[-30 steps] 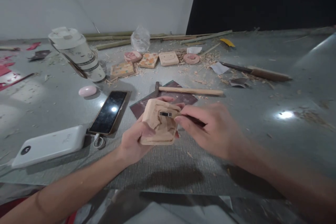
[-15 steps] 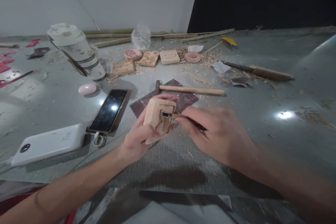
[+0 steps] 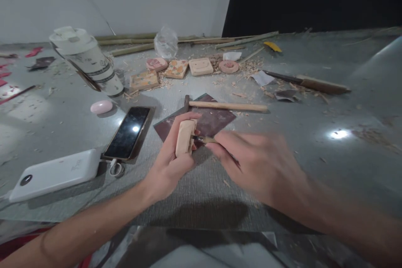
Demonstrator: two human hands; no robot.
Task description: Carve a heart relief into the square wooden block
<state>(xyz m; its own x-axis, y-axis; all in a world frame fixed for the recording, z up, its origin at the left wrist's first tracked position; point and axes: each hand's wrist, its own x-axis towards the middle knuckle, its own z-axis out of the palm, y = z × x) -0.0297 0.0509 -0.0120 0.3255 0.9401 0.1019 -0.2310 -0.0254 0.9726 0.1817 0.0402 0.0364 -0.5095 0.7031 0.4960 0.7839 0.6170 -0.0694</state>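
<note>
My left hand (image 3: 171, 163) is wrapped round a pale wooden block (image 3: 184, 137), holding it up on edge above the table. The block's carved face is turned to the right, mostly out of sight. In my right hand (image 3: 254, 161) is a wood-carving chisel (image 3: 205, 139) with a light wooden handle. Its dark metal tip meets the carved side of the block. Behind the block lie a dark red sheet of sandpaper (image 3: 216, 120) and a small hammer (image 3: 229, 106) with a wooden handle.
To the left are a phone (image 3: 127, 133), a white power bank (image 3: 55, 175), a pink oval case (image 3: 101, 107) and a tall cup (image 3: 86, 60). Several carved blocks (image 3: 201, 67) sit among shavings at the back. A wooden-handled knife (image 3: 323, 85) lies at right.
My left hand has turned the wooden block, so its carved face now points to the right and its side faces me. The chisel tip has stayed against it.
</note>
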